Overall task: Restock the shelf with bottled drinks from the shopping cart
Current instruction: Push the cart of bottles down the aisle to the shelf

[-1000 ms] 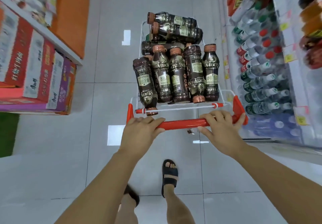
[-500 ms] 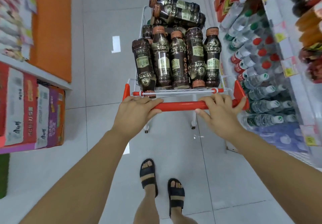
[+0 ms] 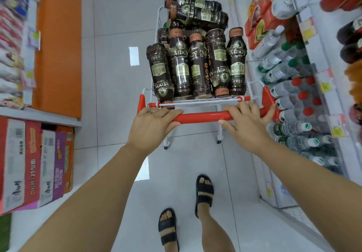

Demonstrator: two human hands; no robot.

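Shopping cart (image 3: 201,117): white wire frame, red handle bar and red corner pieces, centre of frame. Bottled drinks (image 3: 197,65): dark brown coffee bottles with brown caps and green-gold labels, filling the basket. The near row has five side by side, three with caps toward the top of the frame and two reversed. More are stacked crosswise at upper centre. Shelf (image 3: 302,12): right edge of frame, just beside the cart, white rails with price tags.

Cart (image 3: 201,117): heaped with my dark coffee bottles (image 3: 195,65).
Shelf (image 3: 316,51): rows of water bottles (image 3: 284,71).
Floor (image 3: 113,75): cart wheels (image 3: 166,147), my sandals (image 3: 204,193).
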